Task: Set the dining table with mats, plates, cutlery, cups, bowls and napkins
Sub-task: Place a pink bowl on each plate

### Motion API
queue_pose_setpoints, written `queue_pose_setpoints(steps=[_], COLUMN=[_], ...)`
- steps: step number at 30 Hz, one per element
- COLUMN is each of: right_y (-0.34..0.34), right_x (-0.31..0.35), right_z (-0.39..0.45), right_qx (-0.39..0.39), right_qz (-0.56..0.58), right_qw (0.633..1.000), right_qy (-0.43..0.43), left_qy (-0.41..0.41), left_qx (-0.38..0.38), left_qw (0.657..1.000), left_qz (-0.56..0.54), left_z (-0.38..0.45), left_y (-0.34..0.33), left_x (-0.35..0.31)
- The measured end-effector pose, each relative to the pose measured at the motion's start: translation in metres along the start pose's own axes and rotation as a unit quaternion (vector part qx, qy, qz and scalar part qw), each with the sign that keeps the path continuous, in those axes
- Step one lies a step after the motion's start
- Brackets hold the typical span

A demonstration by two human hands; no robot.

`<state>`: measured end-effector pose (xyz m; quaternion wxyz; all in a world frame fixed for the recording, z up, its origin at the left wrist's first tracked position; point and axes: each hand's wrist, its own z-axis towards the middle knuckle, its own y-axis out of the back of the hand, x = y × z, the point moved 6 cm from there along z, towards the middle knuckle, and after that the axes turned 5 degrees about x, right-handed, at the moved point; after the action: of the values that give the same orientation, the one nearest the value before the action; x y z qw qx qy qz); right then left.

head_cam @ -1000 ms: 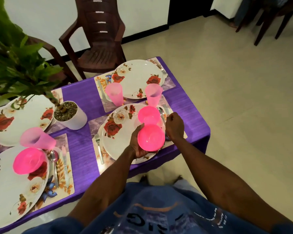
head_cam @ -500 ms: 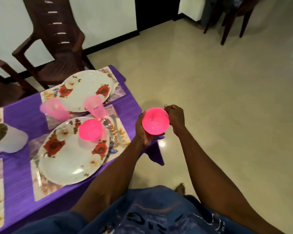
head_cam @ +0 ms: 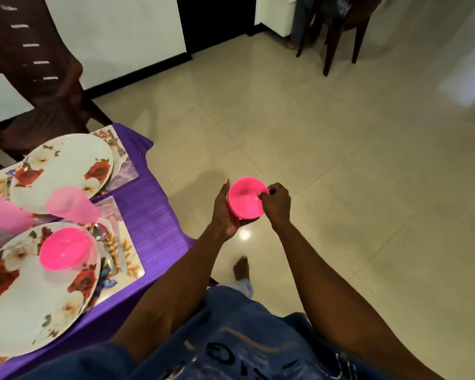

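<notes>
I've got a pink bowl [head_cam: 246,197] held up over the floor [head_cam: 354,174], off the table's corner, mouth up & tilted a bit toward the cam. Nothing in it that I can see. Left hand [head_cam: 225,212] cups it from below/left, fingers curled round its side & base, thumb up by the rim. Right hand [head_cam: 277,205] pinches the rim on the right w/ curled fingers. So both hands grip the same bowl.

Left of that, the table [head_cam: 159,223] w/ purple cloth. Near plate [head_cam: 25,292], floral, sits on a mat [head_cam: 126,259]; a 2nd pink bowl [head_cam: 65,252] stands on that plate, upright, looks empty. Spoon [head_cam: 100,233] just beside the plate on the mat, more cutlery next to it, too blurred to tell what. Far plate [head_cam: 63,168] on its own mat, nothing on it; a fork [head_cam: 120,152] at its right edge. Two pink cups [head_cam: 72,205] between the plates, blurred, can't tell if upright or what's inside; the 2nd one is cut off at the left edge.

Dark chair [head_cam: 36,78] behind the table. Another chair [head_cam: 343,28] far back across the floor. My view also catches a bare foot [head_cam: 240,267] below the hands.
</notes>
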<state>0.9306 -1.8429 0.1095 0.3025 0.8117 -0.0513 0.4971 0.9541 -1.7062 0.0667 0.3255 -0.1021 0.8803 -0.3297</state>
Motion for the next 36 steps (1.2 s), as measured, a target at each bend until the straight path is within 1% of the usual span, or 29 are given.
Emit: queue_pose_setpoints(steps=[2, 7, 10, 15, 19, 22, 27, 32, 36], right_y=[0.002, -0.007, -0.021, -0.068, -0.121, -0.165, -0.247, -0.337, -0.401], right_x=[0.003, 0.021, 0.047, 0.107, 0.160, 0.193, 0.233, 0.286, 0.354], right_z=[0.021, 0.091, 0.142, 0.223, 0.274, 0.303, 0.347, 0.398, 0.448], right_qx=[0.006, 0.006, 0.010, 0.036, 0.068, 0.097, 0.144, 0.213, 0.273], right_qz=[-0.015, -0.048, -0.075, -0.097, -0.096, -0.105, -0.125, -0.155, -0.179], right_qw=[1.000, 0.999, 0.997, 0.994, 0.992, 0.987, 0.976, 0.950, 0.921], right_qy=[0.003, 0.011, 0.022, 0.037, 0.051, 0.077, 0.101, 0.166, 0.211], left_qy=[0.014, 0.004, -0.008, -0.025, -0.056, -0.081, -0.119, -0.161, -0.215], left_qx=[-0.004, -0.011, -0.030, -0.068, -0.093, -0.103, -0.153, -0.208, -0.232], left_qw=[1.000, 1.000, 0.999, 0.997, 0.994, 0.989, 0.976, 0.953, 0.930], left_qz=[-0.004, 0.005, 0.014, 0.016, -0.017, -0.062, -0.100, -0.152, -0.188], left_z=[0.021, 0.087, 0.130, 0.189, 0.221, 0.234, 0.251, 0.279, 0.310], left_y=[-0.002, -0.011, -0.014, -0.003, 0.015, 0.035, 0.077, 0.122, 0.143], left_x=[-0.001, -0.034, -0.071, -0.159, -0.231, -0.275, -0.344, -0.417, -0.492])
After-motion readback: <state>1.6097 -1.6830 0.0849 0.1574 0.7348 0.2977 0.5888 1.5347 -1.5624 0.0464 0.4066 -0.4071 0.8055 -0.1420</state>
